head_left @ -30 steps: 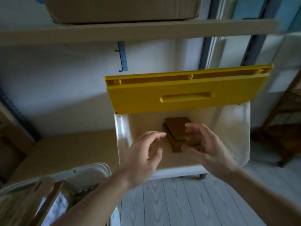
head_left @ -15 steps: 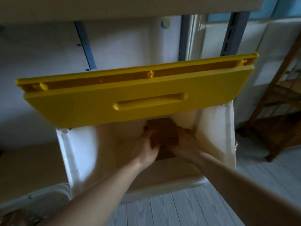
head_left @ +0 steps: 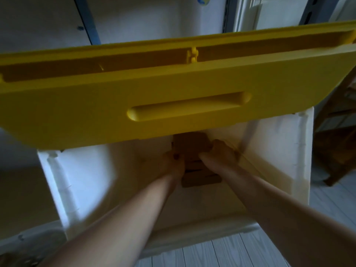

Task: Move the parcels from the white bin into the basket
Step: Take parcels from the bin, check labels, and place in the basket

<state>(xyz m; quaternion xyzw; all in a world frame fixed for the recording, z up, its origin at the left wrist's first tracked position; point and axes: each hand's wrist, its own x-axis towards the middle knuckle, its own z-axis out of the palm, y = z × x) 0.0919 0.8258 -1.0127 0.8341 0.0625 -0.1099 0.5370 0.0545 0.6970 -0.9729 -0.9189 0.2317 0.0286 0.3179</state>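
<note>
Dim, bluish light; soft motion blur, wide-angle bending toward the edges.

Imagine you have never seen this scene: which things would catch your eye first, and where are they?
The big yellow lid stands raised across the upper half of the view, over the open white bin. Deep inside the bin, at centre, the left hand and right hand hold the sides of a brown parcel atop a small stack.

Storeroom: metal shelving uprights (head_left: 87, 20), plank floor (head_left: 221, 255)
</note>
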